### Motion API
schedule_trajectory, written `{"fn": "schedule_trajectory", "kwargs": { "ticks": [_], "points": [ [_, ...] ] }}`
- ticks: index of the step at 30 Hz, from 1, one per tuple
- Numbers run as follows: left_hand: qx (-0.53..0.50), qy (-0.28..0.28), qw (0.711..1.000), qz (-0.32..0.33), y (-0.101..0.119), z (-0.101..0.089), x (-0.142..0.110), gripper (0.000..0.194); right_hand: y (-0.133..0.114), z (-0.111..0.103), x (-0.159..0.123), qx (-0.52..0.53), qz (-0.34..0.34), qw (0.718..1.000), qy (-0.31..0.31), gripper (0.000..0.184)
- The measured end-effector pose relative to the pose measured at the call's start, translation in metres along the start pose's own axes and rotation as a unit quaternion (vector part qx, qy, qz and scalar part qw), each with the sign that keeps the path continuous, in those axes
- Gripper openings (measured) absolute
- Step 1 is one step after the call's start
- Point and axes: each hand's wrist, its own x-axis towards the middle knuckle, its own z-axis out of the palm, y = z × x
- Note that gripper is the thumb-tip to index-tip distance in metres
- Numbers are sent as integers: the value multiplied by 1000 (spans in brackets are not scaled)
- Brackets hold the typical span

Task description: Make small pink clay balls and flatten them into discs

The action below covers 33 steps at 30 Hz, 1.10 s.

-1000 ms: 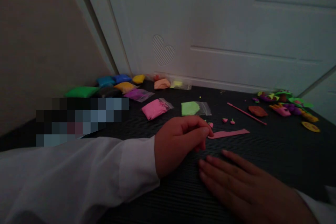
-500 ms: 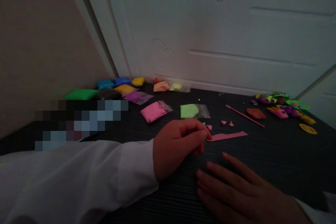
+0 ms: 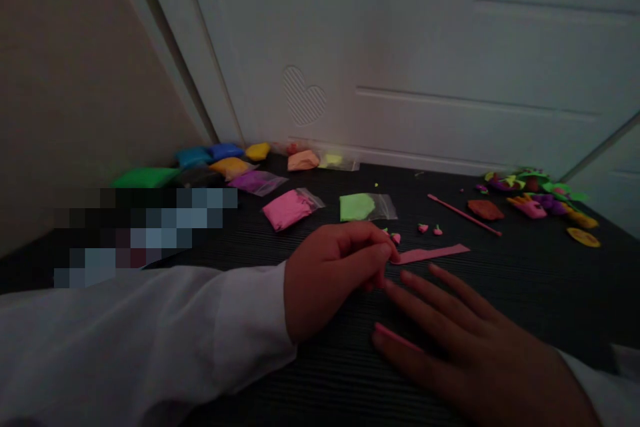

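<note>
Head view: camera is looking over a dark table point(image 3: 530, 293); light is dim.
Right hand point(image 3: 480, 353): lying lower right, palm down, fingers spread wide and nearly straight; gripping nothing I can see. Palm contact isn't showing.
Pink strand point(image 3: 397, 336): lying lower centre, thin, running along the upper edge of the lowest visible finger; part is possibly hiding under the hand.
Left hand point(image 3: 335, 280): sitting mid-frame, loosely curled, thumb and index tips meeting. Can't tell if it's pinching anything.
Pink strip point(image 3: 435, 254): lying right of centre, flat, its left end reaching the left fingertips.
Small pink pieces point(image 3: 430, 229): sitting just above the strip, green bits on top.
Pink packet point(image 3: 287, 209) and green packet point(image 3: 356, 207): lying above the left hand.
Pink rod point(image 3: 465, 215): slanting at right, red-brown lump point(image 3: 485, 209) lying just beside it.
Handling: strand looks soft, so I'd be rolling under flat finger pads, light even pressure, working middle to ends. Spread fingers are likely leaving ridges; closing the gaps should be helping.
</note>
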Motion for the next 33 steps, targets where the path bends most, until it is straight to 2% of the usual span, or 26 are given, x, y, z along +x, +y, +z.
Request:
{"fn": "schedule_trajectory", "kwargs": {
  "ticks": [4, 6, 9, 11, 13, 15, 19, 24, 26, 28, 29, 31, 33],
  "points": [
    [7, 5, 1000, 5, 1, 1, 0, 14, 7, -2, -2, 57, 91, 992, -64, 71],
    [7, 1, 1000, 2, 1, 1, 0, 13, 6, -2, -2, 48, 70, 995, -50, 67],
    [5, -7, 1000, 6, 0, 0, 0, 13, 1, 1, -1, 18, 8, 1000, -6, 49],
    [8, -7, 1000, 15, -1, -1, 0, 13, 0, 2, 0, 36, 31, 999, -8, 52],
    [11, -5, 1000, 19, -2, -1, 0, 13, 1, 1, -1, 70, 85, 993, -42, 65],
    [9, -3, 1000, 17, -2, -1, 0, 13, 2, 0, -1, 85, 112, 988, -63, 71],
    [2, -2, 1000, 9, -1, -1, 0, 13, 1, -1, -2, 82, 92, 992, -31, 76],
    [-7, 4, 1000, 3, -2, -1, 1, 14, 7, 2, -2, 76, 103, 991, -25, 77],
    [-5, 11, 1000, 0, -2, -1, 1, 14, 11, 5, 0, 74, 89, 993, 19, 77],
    [0, 23, 1000, 5, -3, -1, 1, 15, 12, 9, 4, 64, 71, 994, 52, 72],
    [-1, 31, 999, 11, -2, -1, 2, 14, 11, 11, 6, 51, 67, 995, 52, 64],
    [-7, 51, 998, 23, -2, -1, 2, 14, 7, 13, 10, 16, 57, 998, 27, 37],
    [-4, 70, 997, 27, -1, -2, 3, 14, 2, 14, 12, -16, 12, 999, 50, 30]
  ]
}}
